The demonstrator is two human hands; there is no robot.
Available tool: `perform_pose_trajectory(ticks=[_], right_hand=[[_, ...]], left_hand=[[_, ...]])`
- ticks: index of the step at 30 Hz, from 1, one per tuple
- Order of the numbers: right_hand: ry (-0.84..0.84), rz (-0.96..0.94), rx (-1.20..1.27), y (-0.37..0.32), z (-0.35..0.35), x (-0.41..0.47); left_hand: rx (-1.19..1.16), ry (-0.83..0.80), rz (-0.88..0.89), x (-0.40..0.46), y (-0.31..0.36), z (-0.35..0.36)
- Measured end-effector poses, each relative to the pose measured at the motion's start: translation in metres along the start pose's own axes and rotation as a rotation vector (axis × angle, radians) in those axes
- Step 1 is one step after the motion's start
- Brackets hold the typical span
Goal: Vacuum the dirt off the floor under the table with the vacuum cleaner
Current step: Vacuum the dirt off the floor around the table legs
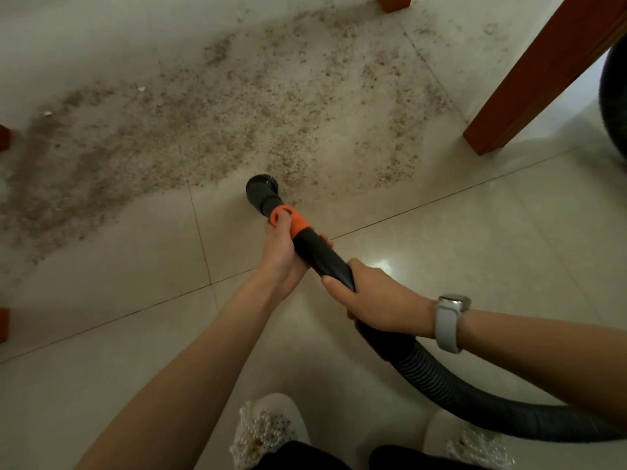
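A wide band of brown gritty dirt (203, 120) covers the pale tiled floor from the far right to the near left. The vacuum's black round nozzle (262, 191) points down at the near edge of the dirt, joined by an orange collar (294, 221) to a black tube. My left hand (283, 252) grips the tube just behind the collar, thumb on the orange part. My right hand (369, 293), with a white watch on its wrist, grips the tube further back, where the ribbed black hose (451, 391) begins and curves off to the right.
A brown wooden table leg (529, 86) stands at the right, another leg (395, 2) at the top edge. Reddish wooden furniture bits (4, 137) poke in at the left edge. A dark round body (614, 103) sits behind the right leg. My white shoes (268, 432) are at the bottom.
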State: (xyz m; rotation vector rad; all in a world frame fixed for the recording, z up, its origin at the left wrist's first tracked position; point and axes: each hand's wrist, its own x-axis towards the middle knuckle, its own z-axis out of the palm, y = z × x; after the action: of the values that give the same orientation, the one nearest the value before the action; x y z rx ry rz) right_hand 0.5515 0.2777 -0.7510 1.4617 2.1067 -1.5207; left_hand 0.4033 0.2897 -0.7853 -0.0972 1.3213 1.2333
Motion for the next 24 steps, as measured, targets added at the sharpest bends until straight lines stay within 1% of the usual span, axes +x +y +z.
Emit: perform_pose_trajectory(ticks=[4,9,14,18,21,24], right_hand=[[-0.056,0.018,0.041,0.020,-0.001,-0.013],[-0.073,0.025,0.118,0.029,-0.003,-0.019],[-0.072,0.024,0.145,0.032,-0.001,-0.018],[-0.065,0.030,0.152,0.031,0.000,-0.015],[-0.037,0.022,0.132,0.023,0.003,-0.007],[0.050,0.008,0.114,0.012,0.010,0.007]], left_hand=[[0.003,-0.054,-0.001,-0.018,-0.017,0.005],[0.026,-0.086,-0.032,-0.020,-0.020,0.004],[0.196,-0.010,0.025,-0.011,-0.019,0.000],[0.280,-0.027,0.030,-0.010,-0.017,-0.003],[0.322,-0.028,0.028,-0.010,-0.016,-0.008],[0.357,-0.011,0.009,-0.010,-0.016,-0.011]])
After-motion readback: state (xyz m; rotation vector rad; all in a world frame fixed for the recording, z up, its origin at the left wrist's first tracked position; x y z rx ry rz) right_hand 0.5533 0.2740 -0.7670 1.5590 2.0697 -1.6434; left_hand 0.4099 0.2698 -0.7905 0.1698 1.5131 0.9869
